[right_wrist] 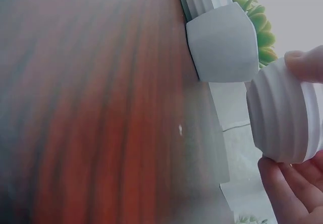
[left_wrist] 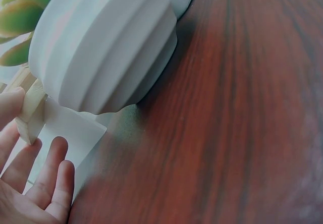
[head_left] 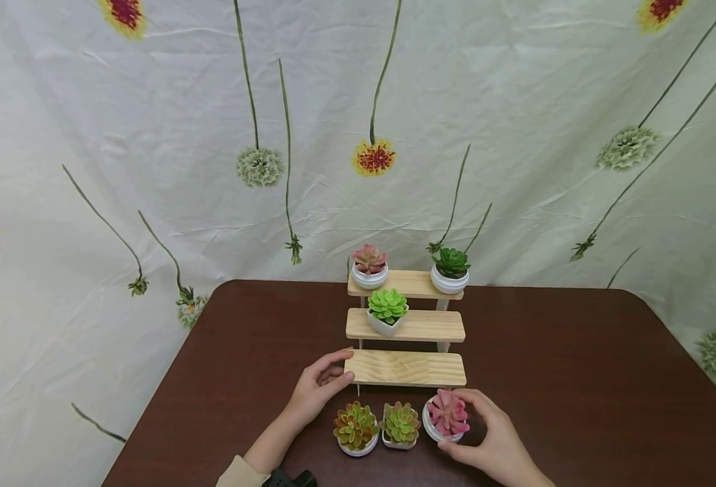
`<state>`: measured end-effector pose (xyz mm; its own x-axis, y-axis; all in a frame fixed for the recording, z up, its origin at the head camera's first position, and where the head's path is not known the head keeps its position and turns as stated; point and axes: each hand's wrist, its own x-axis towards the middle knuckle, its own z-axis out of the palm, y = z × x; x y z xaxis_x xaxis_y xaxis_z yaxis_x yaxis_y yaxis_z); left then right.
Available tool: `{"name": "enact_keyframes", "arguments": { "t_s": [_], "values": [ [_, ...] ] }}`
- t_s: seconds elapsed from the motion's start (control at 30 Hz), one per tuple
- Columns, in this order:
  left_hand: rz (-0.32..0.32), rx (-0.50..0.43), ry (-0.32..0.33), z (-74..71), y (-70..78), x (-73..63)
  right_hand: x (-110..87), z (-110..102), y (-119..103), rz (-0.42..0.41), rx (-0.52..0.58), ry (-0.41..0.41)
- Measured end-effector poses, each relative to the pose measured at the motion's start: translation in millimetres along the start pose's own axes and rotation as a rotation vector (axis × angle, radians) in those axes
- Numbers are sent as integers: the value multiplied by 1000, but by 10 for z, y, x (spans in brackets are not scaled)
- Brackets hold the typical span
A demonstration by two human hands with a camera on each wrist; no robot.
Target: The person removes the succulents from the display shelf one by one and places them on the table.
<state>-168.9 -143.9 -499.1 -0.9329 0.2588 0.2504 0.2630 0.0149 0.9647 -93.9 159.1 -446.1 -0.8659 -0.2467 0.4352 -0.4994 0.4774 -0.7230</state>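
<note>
My right hand (head_left: 496, 441) grips a round white ribbed pot (right_wrist: 282, 115) holding a pink succulent (head_left: 447, 412), thumb on one side and fingers on the other. In the right wrist view this pot is raised off the tabletop. My left hand (head_left: 316, 387) pinches the left end of the lowest board (head_left: 406, 368) of a three-step wooden plant stand, its thumb and fingertips at the board's end (left_wrist: 31, 110). Between the hands stand a reddish-green succulent (head_left: 355, 426) in a round ribbed pot and a green, pink-edged succulent (head_left: 400, 424) in a squarish white pot.
On the stand's top board (head_left: 411, 284) sit a pale pink succulent (head_left: 370, 260) at left and a dark green one (head_left: 451, 264) at right. A bright green succulent (head_left: 387, 306) is on the middle board (head_left: 433, 326). Behind the dark brown table (head_left: 260, 338) hangs a flowered cloth (head_left: 333, 81).
</note>
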Motion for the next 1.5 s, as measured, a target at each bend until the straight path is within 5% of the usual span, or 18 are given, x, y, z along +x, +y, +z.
{"name": "enact_keyframes", "arguments": {
  "t_s": [0.33,0.7,1.5],
  "values": [
    [23,9,-5,0,11,11,-10,28,53,-20,65,-31],
    [21,6,-10,-3,3,19,-102,131,402,21,98,-102],
    [20,-4,-6,2,24,-8,-124,129,431,37,85,-193]
  ]
}}
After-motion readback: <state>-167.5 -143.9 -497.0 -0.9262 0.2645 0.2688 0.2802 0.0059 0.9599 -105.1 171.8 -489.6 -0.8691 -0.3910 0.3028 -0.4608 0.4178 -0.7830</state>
